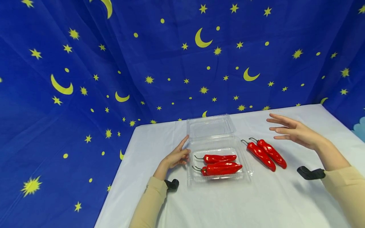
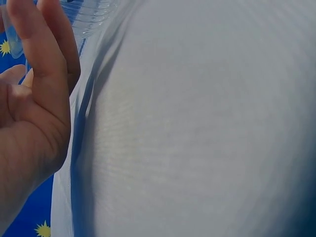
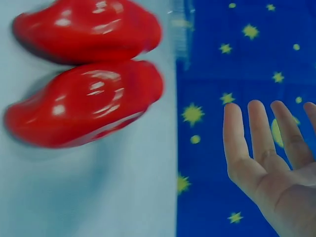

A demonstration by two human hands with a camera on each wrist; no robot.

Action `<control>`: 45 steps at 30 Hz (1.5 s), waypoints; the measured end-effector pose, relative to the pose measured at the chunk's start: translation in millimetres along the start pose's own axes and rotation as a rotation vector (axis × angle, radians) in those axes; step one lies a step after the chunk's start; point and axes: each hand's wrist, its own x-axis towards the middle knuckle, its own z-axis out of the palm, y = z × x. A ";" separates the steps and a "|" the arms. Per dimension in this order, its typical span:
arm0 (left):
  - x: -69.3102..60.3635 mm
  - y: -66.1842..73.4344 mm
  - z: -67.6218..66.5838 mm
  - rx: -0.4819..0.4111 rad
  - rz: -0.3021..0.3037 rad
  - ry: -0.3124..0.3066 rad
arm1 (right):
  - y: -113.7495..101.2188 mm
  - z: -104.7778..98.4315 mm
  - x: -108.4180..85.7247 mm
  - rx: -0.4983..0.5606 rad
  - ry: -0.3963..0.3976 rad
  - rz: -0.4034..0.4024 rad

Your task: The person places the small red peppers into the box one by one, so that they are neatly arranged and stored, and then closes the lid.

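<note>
Altogether, count three red peppers (image 1: 223, 168) in one clear container (image 1: 214, 150), two loose peppers (image 1: 261, 156) right of it; see relaxed left hand (image 1: 174, 157) at its left, outspread right hand (image 1: 300, 132) farther right.

Gleams smooth and glossy on the peppers (image 1: 220, 169), with sharp highlights. Looks like thin, clear, shiny plastic in the ridged container (image 1: 214, 144). Lies matt and faintly creased as cloth on the worktop (image 1: 228, 202). Hangs as printed, wrinkled fabric in the backdrop (image 1: 171, 57). Appears matt on the cloth sleeves (image 1: 342, 186).
</note>
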 end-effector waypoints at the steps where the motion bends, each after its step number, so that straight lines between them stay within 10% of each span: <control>1: 0.0 0.0 0.0 0.002 0.002 0.006 | 4.1 -0.8 -1.1 0.002 0.006 0.020; 15: 5.1 -8.4 -3.0 0.014 0.001 0.030 | 48.8 12.7 -6.9 -0.179 0.046 0.244; 45: 4.3 -8.6 -1.7 -0.012 0.007 0.024 | 72.6 26.6 -5.0 -0.206 0.039 0.349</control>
